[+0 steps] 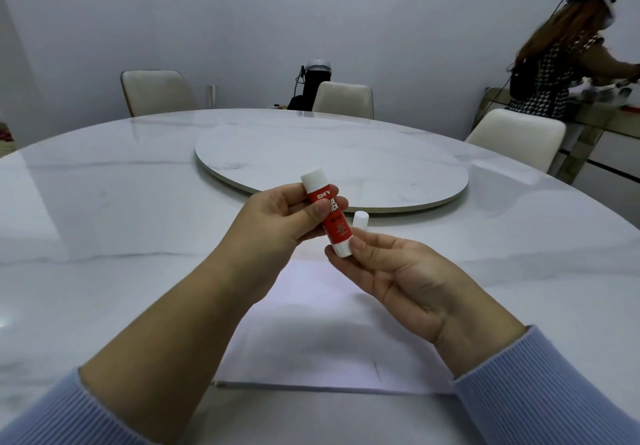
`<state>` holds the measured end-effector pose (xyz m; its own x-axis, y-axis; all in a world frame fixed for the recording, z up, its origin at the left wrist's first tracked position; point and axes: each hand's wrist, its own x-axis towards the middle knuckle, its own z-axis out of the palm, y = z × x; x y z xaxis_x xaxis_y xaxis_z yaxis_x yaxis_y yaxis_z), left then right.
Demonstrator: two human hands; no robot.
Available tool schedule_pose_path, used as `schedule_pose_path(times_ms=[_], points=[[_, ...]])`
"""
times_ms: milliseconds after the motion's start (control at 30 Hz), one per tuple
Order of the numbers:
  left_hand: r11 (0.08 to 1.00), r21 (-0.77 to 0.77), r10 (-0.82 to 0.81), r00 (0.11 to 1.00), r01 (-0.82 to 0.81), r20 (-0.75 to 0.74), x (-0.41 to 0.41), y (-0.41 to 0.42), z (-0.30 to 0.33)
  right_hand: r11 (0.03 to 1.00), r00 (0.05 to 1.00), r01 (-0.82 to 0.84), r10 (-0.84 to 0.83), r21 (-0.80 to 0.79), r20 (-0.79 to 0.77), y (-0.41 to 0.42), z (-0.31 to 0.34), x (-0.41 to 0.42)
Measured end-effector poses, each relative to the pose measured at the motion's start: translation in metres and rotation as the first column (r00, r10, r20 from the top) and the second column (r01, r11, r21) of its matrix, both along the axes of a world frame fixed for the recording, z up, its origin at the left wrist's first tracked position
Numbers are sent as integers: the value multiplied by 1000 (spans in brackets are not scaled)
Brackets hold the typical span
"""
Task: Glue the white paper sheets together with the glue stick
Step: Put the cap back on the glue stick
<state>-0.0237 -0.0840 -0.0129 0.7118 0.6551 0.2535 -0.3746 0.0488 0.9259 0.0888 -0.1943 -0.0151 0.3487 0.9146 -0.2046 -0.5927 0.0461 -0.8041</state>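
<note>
A red glue stick (330, 214) with white ends is held above the table, tilted, its upper white end pointing away from me. My left hand (280, 217) grips its red middle between thumb and fingers. My right hand (398, 278) pinches the lower white end with its fingertips. A small white cylinder (360, 219) shows just behind my right fingertips; I cannot tell whether it is held or stands on the table. The white paper sheets (311, 340) lie flat in a stack on the table under my hands, partly hidden by my forearms.
The round white marble table (104, 236) has a raised turntable (329, 164) in its middle. Cream chairs (343, 100) stand around the far side. A person (561, 63) stands at a side counter at the far right.
</note>
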Motion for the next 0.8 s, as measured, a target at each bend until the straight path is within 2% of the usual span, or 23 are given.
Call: schedule_pose_path(times_ms=[133, 300, 433, 600, 667, 733, 800], points=[[1000, -21, 2, 1000, -2, 14, -1, 1, 0, 988, 995, -93, 87, -126, -49, 1, 0, -1], [1000, -26, 8, 1000, -8, 10, 0, -1, 0, 1000, 999, -8, 9, -17, 38, 1, -1, -1], [999, -38, 13, 1000, -12, 8, -1, 1, 0, 976, 990, -138, 142, -169, 12, -1, 3, 0], [1000, -8, -2, 1000, 2, -6, -2, -1, 0, 998, 998, -34, 36, -43, 51, 1, -3, 2], [1000, -9, -1, 1000, 1, -7, -2, -1, 0, 995, 993, -60, 67, -77, 93, 0, -3, 4], [1000, -22, 0, 1000, 0, 0, -2, 0, 1, 981, 990, -117, 127, -153, 60, -2, 2, 2], [999, -30, -12, 1000, 12, 4, -2, -1, 2, 979, 992, -108, 116, -171, 41, -1, 2, 3]])
